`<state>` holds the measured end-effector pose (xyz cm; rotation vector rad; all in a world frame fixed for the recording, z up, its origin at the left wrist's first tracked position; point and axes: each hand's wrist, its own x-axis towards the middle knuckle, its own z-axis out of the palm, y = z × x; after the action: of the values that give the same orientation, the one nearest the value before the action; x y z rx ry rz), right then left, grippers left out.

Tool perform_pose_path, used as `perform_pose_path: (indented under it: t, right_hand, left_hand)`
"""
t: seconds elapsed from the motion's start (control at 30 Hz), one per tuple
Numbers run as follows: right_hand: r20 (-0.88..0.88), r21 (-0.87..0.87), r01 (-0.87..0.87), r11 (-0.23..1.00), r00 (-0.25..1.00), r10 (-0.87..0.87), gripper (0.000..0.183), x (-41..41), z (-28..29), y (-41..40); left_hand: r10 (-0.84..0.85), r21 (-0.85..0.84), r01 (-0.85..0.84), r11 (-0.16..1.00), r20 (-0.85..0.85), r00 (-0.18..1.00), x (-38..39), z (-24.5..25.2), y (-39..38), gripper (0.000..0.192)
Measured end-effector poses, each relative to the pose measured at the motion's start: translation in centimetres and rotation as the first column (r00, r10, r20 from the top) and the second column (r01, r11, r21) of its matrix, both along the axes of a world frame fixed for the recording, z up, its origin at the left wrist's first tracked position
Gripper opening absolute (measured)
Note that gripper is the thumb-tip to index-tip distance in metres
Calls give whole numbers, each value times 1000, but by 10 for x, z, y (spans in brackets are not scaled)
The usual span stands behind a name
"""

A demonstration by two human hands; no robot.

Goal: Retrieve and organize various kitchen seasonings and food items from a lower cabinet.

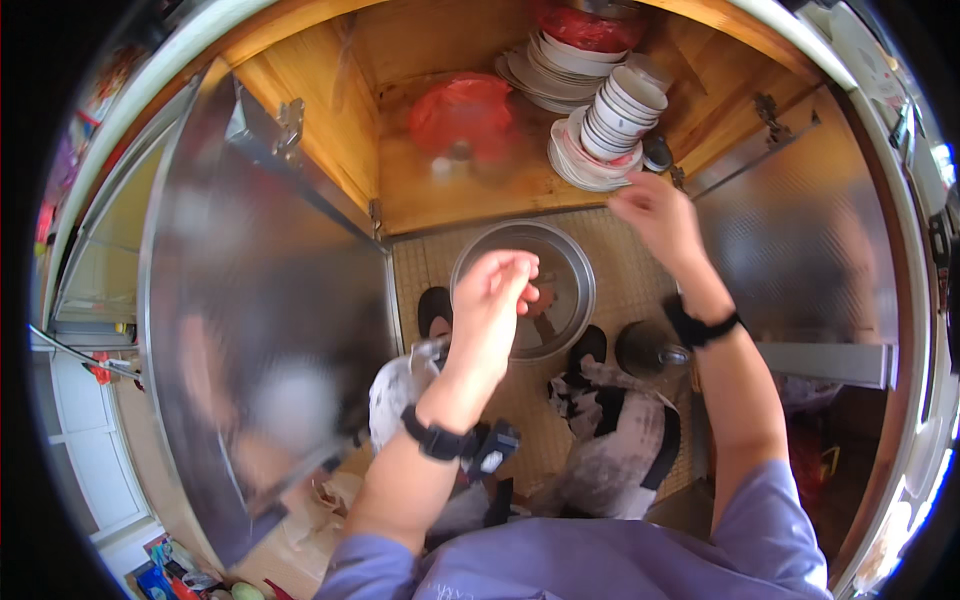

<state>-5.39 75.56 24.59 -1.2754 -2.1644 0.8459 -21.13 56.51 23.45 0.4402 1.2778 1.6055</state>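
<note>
My left hand is raised over a round metal basin on the floor, its fingers curled with nothing visible in them. To the right, my right hand hangs just in front of the cabinet, fingers bent and slightly blurred; whether they hold something cannot be told. Just beyond it a stack of white bowls stands on white plates on the wooden cabinet floor. A larger pile of plates stands behind, with a red plastic bag on top. Another red plastic bag lies left of them.
Open metal-faced cabinet doors flank me, the left door and the right door. A dark lidded pot stands on the tiled floor beside my right foot. A white patterned object is near my left forearm. The wooden cabinet's front edge lies ahead.
</note>
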Motion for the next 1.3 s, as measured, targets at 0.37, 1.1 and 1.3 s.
perform_pose_path:
  t: [0.37, 1.1, 1.3]
  right_hand:
    - [312, -75, -13, 997, 949, 36, 93, -231, -182, 94]
    - [-366, -265, -422, 867, 876, 315, 80, -48, 90, -57]
    - [-300, -77, -449, 890, 862, 408, 82, 3, 154, -156]
  left_hand:
    - [-16, -84, 23, 996, 92, 996, -31, 18, -21, 16]
    - [46, 204, -164, 965, 484, 874, -21, 27, -25, 51]
    - [-328, 564, 16, 826, 457, 826, 17, 50, -65, 56]
